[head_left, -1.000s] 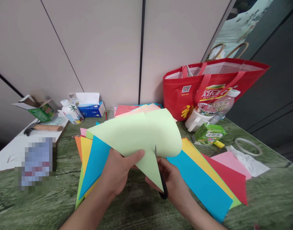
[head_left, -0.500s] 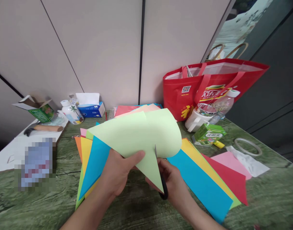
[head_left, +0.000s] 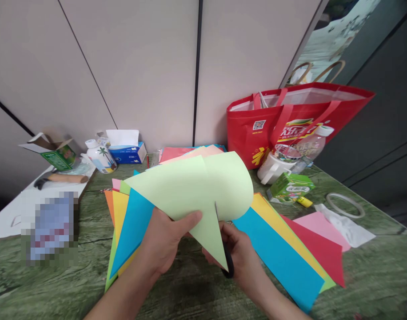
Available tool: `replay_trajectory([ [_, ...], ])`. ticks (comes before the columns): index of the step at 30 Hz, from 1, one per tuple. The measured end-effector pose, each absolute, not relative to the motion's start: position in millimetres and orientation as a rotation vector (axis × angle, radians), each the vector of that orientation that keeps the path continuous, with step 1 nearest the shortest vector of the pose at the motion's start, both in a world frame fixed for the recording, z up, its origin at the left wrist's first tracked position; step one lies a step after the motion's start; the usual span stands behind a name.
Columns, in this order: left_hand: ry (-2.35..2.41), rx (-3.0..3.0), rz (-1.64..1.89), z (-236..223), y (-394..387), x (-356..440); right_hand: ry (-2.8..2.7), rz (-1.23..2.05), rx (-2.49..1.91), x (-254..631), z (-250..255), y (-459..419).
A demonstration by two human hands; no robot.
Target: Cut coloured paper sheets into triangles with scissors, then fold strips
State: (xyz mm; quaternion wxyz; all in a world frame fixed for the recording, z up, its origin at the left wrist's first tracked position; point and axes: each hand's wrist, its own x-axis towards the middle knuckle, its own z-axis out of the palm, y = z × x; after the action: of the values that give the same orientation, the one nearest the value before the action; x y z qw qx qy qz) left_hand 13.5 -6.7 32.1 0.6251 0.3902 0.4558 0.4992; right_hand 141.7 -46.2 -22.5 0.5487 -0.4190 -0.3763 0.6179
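Observation:
A curled light green paper sheet (head_left: 197,186) is held up above the table. My left hand (head_left: 163,242) pinches its lower edge, thumb on top. Under the sheet my right hand (head_left: 238,255) grips black-handled scissors (head_left: 227,262), whose blade tip pokes up through a cut in the paper near the middle. Beneath both hands lies a fan of coloured paper sheets (head_left: 283,253): blue, yellow, orange, red, pink.
A red shopping bag (head_left: 290,120) stands at the back right, with a white jug (head_left: 273,166), a plastic bottle (head_left: 310,146), a green carton (head_left: 290,186) and a tape roll (head_left: 345,204) near it. At the back left stand a tissue box (head_left: 126,151), a small white bottle (head_left: 100,155) and an open green box (head_left: 55,153).
Almost nothing has moved; both hands and the green sheet hold the same pose, with only a slight shift of the view.

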Motion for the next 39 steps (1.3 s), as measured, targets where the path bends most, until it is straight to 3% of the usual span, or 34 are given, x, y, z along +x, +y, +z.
replay_trajectory([
  [12, 0.991, 0.853, 1.103, 35, -7, 10, -0.858, 1.421, -1.086, 143, -24, -45],
  [23, 1.044, 0.89, 1.29, 35, -4, 12, -0.925, 1.411, -1.038, 142, -11, -45],
  [39, 1.069, 0.918, 1.163, 35, -6, 11, -0.962, 1.344, -1.025, 147, -10, -43],
])
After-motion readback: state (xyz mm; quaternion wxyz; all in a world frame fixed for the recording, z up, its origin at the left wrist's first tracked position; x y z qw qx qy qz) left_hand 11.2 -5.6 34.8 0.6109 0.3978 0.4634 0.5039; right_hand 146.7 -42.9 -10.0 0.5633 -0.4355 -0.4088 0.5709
